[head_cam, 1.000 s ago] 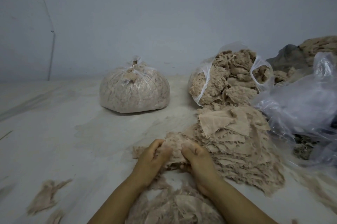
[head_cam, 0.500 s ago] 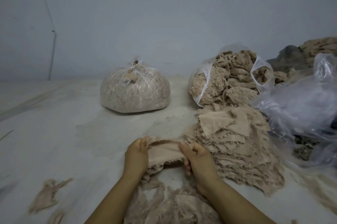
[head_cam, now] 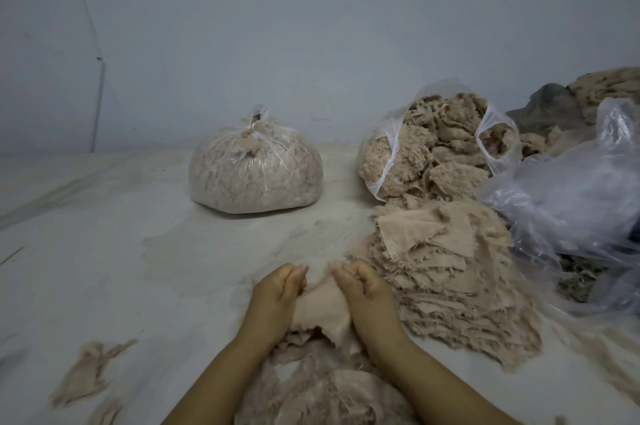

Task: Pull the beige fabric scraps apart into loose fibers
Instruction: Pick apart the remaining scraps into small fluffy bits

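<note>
At the far left, small beige shreds (head_cam: 88, 371) are strewn on the pale floor (head_cam: 138, 269). Further right, against the grey wall (head_cam: 311, 26), a knotted clear bag (head_cam: 256, 172) packed with beige fibres is seen standing. In the near middle, a beige fabric scrap (head_cam: 323, 307) is held between both hands above a heap of loose fibres (head_cam: 322, 390) lying at the bottom edge. The left hand (head_cam: 277, 296) is closed on the scrap's left edge, its fingers drawn together and pinching the cloth. The right hand (head_cam: 363, 289) is clamped on the right edge, fingers curled around the fabric near its frayed top. The two hands are set close together, with the scrap sagging between them. Just right of the right hand, a stack of beige fabric scraps (head_cam: 446, 272) is piled. Behind it, an open clear bag (head_cam: 433, 147) stuffed with beige fluff is found. At the far right, crumpled clear plastic (head_cam: 571, 192) is spread beside the stack.
</note>
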Available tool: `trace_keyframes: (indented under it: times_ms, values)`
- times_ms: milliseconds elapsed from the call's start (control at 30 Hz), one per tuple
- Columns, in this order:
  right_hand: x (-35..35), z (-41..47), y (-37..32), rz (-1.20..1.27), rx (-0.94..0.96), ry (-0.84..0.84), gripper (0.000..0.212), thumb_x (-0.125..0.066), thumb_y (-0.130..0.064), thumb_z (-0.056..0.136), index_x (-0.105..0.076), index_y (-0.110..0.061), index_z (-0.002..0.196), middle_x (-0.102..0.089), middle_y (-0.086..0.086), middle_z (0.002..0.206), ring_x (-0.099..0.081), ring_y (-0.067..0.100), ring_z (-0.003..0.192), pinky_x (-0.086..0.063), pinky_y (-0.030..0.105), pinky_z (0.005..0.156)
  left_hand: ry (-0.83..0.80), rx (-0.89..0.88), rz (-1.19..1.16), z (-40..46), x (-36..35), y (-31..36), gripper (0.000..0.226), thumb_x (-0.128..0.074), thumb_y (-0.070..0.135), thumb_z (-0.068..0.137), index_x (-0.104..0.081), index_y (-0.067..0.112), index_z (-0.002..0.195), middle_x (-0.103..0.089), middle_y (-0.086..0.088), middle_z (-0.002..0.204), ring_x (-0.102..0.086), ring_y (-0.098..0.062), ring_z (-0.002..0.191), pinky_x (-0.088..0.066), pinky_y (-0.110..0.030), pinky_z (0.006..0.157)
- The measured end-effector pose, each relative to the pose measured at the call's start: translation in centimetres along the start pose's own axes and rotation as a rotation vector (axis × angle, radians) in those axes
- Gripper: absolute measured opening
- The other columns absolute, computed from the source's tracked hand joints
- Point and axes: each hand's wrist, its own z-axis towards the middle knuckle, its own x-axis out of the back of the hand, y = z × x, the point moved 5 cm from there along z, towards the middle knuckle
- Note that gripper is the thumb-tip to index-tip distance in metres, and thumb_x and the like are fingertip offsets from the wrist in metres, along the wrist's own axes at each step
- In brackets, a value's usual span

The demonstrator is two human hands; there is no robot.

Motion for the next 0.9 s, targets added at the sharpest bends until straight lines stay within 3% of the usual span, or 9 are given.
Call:
trace_keyframes:
  times_ms: [100, 200, 300, 500, 600, 667, 767, 833, 900]
  values:
    - [0.1, 0.1, 0.5, 0.084, -0.075, 0.049, 0.035, -0.052, -0.031, 0.097, -0.048, -0.016, 0.065, -0.044, 0.002, 0.059, -0.04, 0.017, 0.058, -0.034, 0.029, 0.055, 0.035, 0.03, -0.01, 0.2, 0.2, 0.1, 0.04, -0.049, 0.021, 0.097, -0.048, 0.021, 0.057, -0.049, 0.01, 0.053, -0.05, 0.006, 0.054, -0.036, -0.011, 0.056]
    - [0.5, 0.2, 0.5, 0.058, -0.102, 0.101, 0.044, -0.045, -0.033, 0.1, -0.06, -0.023, 0.06, -0.057, -0.008, 0.054, -0.053, 0.009, 0.054, -0.042, 0.023, 0.054, 0.062, 0.057, -0.002, 0.2, 0.3, 0.1, 0.039, -0.049, 0.024, 0.097, -0.051, 0.021, 0.058, -0.051, 0.01, 0.054, -0.051, 0.008, 0.056, -0.037, -0.01, 0.056]
    - [1.0, 0.5, 0.1, -0.05, -0.074, 0.143, 0.046, -0.045, -0.033, 0.1, -0.057, -0.033, 0.056, -0.058, -0.013, 0.058, -0.056, 0.009, 0.063, -0.045, 0.028, 0.065, 0.091, 0.086, -0.01, 0.1, 0.6, 0.0, 0.037, -0.048, 0.028, 0.097, -0.054, 0.02, 0.061, -0.053, 0.009, 0.055, -0.051, 0.006, 0.056, -0.037, -0.01, 0.054]
    - [5.4, 3.8, -4.8, -0.19, 0.04, 0.189, 0.051, -0.049, -0.03, 0.098, -0.051, -0.023, 0.047, -0.05, -0.012, 0.045, -0.045, 0.005, 0.047, -0.035, 0.02, 0.048, 0.234, 0.168, 0.02, -0.2, 3.2, -1.6, 0.037, -0.047, 0.029, 0.098, -0.056, 0.02, 0.063, -0.059, 0.006, 0.061, -0.055, -0.009, 0.062, -0.039, -0.021, 0.057]
    - [7.7, 6.4, -6.9, -0.279, 0.017, 0.179, 0.043, -0.049, -0.038, 0.097, -0.052, -0.017, 0.06, -0.048, 0.0, 0.051, -0.042, 0.013, 0.048, -0.031, 0.024, 0.045, 0.139, 0.113, 0.019, -0.3, 2.5, -1.4, 0.023, -0.061, 0.031, 0.09, -0.06, 0.021, 0.069, -0.063, 0.005, 0.068, -0.056, -0.004, 0.062, -0.041, -0.012, 0.056]
    - [9.6, 7.8, -8.1, -0.369, 0.0, 0.24, 0.046, -0.048, -0.039, 0.098, -0.042, -0.018, 0.057, -0.041, 0.0, 0.049, -0.037, 0.016, 0.046, -0.027, 0.025, 0.046, -0.023, 0.067, 0.115, -0.4, 1.6, -1.0, 0.01, -0.072, 0.027, 0.081, -0.064, 0.023, 0.085, -0.061, 0.009, 0.086, -0.056, 0.001, 0.077, -0.04, -0.005, 0.067]
    - [11.2, 8.2, -8.0, -0.373, -0.068, 0.266, 0.047, -0.051, -0.034, 0.097, -0.04, -0.017, 0.056, -0.039, 0.003, 0.05, -0.037, 0.019, 0.049, -0.028, 0.028, 0.05, -0.141, -0.036, 0.304, -0.8, 1.0, -0.8, 0.03, -0.075, 0.026, 0.079, -0.064, 0.02, 0.106, -0.051, 0.011, 0.106, -0.05, -0.004, 0.099, -0.039, -0.015, 0.09]
    - [10.5, 7.3, -6.8, -0.197, -0.132, 0.218, 0.044, -0.053, -0.031, 0.097, -0.051, -0.009, 0.059, -0.045, 0.006, 0.053, -0.042, 0.018, 0.05, -0.032, 0.027, 0.049, -0.032, -0.093, 0.2, -0.9, 1.5, 1.0, 0.022, -0.074, 0.028, 0.08, -0.066, 0.024, 0.1, -0.055, 0.015, 0.109, -0.053, -0.001, 0.101, -0.04, -0.011, 0.089]
    - [9.1, 6.1, -6.3, -0.112, -0.106, 0.201, 0.044, -0.052, -0.031, 0.098, -0.06, 0.007, 0.076, -0.052, 0.012, 0.064, -0.048, 0.019, 0.058, -0.037, 0.028, 0.052, -0.056, -0.018, -0.053, -1.1, 1.0, 2.8, 0.02, -0.072, 0.039, 0.078, -0.068, 0.029, 0.094, -0.066, 0.014, 0.104, -0.062, 0.001, 0.093, -0.046, -0.008, 0.079]
